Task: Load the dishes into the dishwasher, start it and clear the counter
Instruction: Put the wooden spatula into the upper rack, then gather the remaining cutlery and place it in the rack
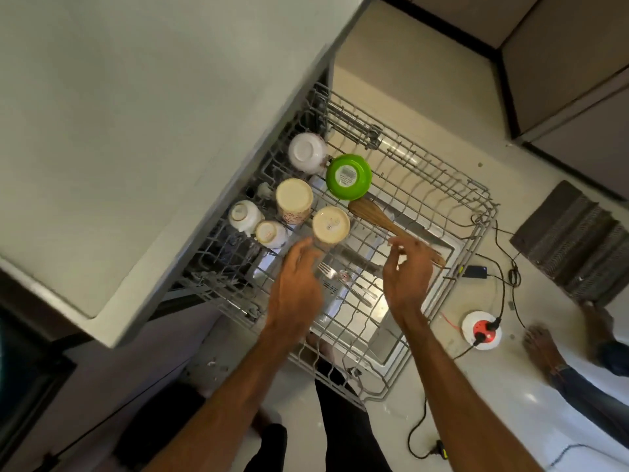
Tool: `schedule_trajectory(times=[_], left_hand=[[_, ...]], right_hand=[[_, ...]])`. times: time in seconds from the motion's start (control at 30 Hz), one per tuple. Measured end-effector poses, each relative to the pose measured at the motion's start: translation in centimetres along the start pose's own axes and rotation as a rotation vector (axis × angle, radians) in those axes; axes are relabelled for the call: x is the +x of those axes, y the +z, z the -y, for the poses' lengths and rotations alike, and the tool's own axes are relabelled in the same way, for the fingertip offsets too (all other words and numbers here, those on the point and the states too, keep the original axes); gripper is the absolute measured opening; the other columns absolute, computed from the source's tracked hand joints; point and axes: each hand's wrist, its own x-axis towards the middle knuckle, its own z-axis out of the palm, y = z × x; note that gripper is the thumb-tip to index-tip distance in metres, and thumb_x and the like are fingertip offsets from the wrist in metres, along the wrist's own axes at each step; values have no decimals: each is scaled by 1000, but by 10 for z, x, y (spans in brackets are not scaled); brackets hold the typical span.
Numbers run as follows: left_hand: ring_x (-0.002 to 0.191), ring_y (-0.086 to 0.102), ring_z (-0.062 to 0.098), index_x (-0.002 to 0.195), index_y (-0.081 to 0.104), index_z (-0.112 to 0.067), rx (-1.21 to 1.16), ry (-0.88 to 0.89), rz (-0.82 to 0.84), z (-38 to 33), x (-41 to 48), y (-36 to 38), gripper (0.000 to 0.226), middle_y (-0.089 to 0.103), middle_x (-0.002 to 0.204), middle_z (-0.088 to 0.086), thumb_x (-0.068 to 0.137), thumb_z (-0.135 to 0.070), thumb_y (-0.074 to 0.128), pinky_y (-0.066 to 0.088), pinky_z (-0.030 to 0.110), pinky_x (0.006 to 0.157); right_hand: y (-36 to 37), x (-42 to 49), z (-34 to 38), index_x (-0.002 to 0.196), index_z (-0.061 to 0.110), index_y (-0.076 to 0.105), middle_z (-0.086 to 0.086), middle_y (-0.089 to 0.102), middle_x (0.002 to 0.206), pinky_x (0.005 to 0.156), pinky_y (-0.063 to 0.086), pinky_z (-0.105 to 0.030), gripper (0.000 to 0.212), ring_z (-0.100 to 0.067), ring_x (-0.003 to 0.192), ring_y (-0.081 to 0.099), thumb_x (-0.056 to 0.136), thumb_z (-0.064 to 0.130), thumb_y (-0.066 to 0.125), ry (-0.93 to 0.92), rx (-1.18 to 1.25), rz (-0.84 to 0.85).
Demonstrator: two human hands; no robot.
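The dishwasher's wire rack (476, 212) is pulled out over the open door. Upside down in it stand a white bowl (308, 152), a green bowl (348, 177), two cream cups (294, 199) (331, 223) and two small white cups (245, 216) (270, 233). A wooden spatula (371, 212) lies across the wires, and a fork (327, 270) with other cutlery lies lower down. My left hand (296, 281) reaches to the near cream cup, its nearly straight fingers against the cup's side. My right hand (406, 270) hovers over the spatula's handle, fingers loosely curled, holding nothing.
A pale counter (119, 131) overhangs the rack on the left. On the floor to the right are a round red-and-white power socket (481, 330), black cables (422, 424), a phone (474, 271) and a dark mat (575, 247). Another person's feet (541, 345) stand at the right.
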Motion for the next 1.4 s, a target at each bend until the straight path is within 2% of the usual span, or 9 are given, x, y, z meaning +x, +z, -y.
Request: schedule_trajectory(times=[0.17,0.23,0.33,0.5,0.63,0.77,1.03,1.2,1.4], left_hand=[[132,52,23,120,66,-8,-60,-77,-162,14,-83,-60,39,58,139,11,87,10,58,44,36,109],[133,52,22,122,65,-9,-63,-116,-264,28,-117,-96,34,60,138,9,92,1,54,41,36,110],[132,52,19,122,65,-11,-43,-222,-442,49,-173,-171,34,60,137,5,94,-11,46,40,37,112],[126,54,16,117,65,-12,45,-482,-783,82,-299,-284,38,60,131,1,85,4,57,44,30,108],[111,57,16,112,66,-11,49,-668,-984,102,-425,-325,35,63,122,4,82,7,59,42,21,98],[106,59,18,107,65,-15,86,-849,-1011,123,-552,-324,32,62,117,0,83,1,54,47,28,92],[96,63,26,97,63,-21,56,-1114,-1133,134,-749,-304,32,64,103,0,74,0,57,51,40,83],[103,61,23,100,66,-15,54,-1195,-1153,142,-818,-293,30,64,106,3,76,1,62,48,38,91],[97,62,21,98,66,-19,22,-1249,-1124,153,-841,-286,28,63,102,-1,77,-2,64,46,29,86]], right_hand=[[-15,-85,106,105,16,70,4,62,102,71,54,-39,20,-21,92,61,96,2,60,-179,209,158],[-14,-122,157,101,15,70,2,65,101,76,55,-41,16,-20,93,63,96,3,60,-274,282,238],[-9,-183,248,98,15,70,0,68,98,84,52,-31,14,-21,92,64,93,6,61,-473,366,414],[-4,-303,375,100,19,69,4,69,99,85,52,-34,18,-18,95,63,89,8,60,-777,401,778],[-11,-414,437,96,17,70,1,68,97,83,53,-36,17,-19,92,62,86,6,62,-1039,324,986],[-29,-531,453,94,15,70,-2,69,95,78,54,-35,21,-20,87,63,82,1,60,-1248,279,1125],[-59,-721,430,94,12,68,-7,68,94,78,54,-39,19,-26,87,66,84,0,57,-1461,196,1352],[-65,-777,424,100,10,70,-9,72,100,82,52,-36,20,-27,92,68,85,3,58,-1510,117,1390],[-57,-800,428,111,13,68,-5,71,109,88,55,-36,24,-23,99,68,88,8,62,-1534,-13,1470]])
